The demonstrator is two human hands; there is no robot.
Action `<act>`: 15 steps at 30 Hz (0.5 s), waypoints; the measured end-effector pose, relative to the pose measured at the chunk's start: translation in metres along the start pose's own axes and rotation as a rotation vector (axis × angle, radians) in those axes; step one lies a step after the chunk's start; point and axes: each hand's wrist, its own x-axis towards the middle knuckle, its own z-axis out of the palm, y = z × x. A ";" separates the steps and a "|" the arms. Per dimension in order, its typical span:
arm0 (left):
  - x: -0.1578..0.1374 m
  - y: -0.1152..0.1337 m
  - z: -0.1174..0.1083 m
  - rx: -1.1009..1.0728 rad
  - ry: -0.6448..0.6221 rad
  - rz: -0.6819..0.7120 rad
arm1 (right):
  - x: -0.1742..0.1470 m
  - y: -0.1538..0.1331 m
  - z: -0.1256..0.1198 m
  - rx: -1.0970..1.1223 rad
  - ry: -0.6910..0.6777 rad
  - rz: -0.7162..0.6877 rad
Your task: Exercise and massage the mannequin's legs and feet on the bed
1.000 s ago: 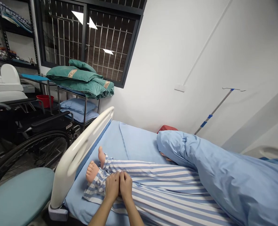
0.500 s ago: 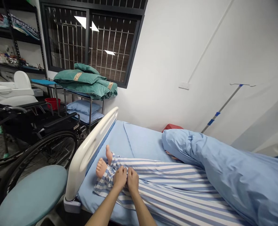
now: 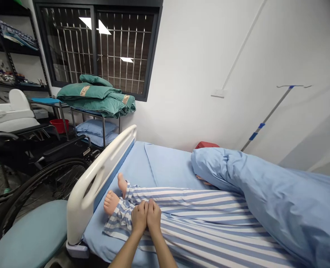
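Observation:
A figure in blue-and-white striped pajama trousers [image 3: 187,219] lies on the bed, its two bare feet [image 3: 111,203] beside the footboard. Over the nearer shin, just above the ankle, my left hand [image 3: 139,216] is closed on the trouser leg, fingers curled down. Pressed against it, my right hand [image 3: 154,216] grips the same leg. Both sets of fingertips are hidden beneath the hands. A rumpled light-blue quilt [image 3: 265,193] covers the upper body, and the fingers of a hand [image 3: 204,180] show under its edge.
A white footboard [image 3: 83,193] borders the bed at left, with a blue-green oval board [image 3: 31,234] outside it. Beyond stand a wheelchair [image 3: 55,163] and a cart with green cushions [image 3: 98,96]. An IV pole [image 3: 268,117] rises behind the quilt.
My two hands have drawn together side by side on the shin. The view has shifted slightly, so the bed's foot end sits farther left.

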 end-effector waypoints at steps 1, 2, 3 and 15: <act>-0.001 0.001 -0.001 0.027 -0.013 -0.002 | 0.000 -0.001 0.000 -0.003 0.004 -0.001; -0.001 0.002 -0.002 0.048 -0.022 0.000 | 0.000 -0.001 0.000 -0.006 0.011 -0.004; 0.000 0.004 -0.004 0.062 -0.029 0.004 | 0.000 -0.002 0.000 -0.012 0.019 -0.007; -0.005 0.016 -0.017 0.152 -0.108 0.039 | 0.008 -0.023 -0.034 -0.214 -0.102 -0.179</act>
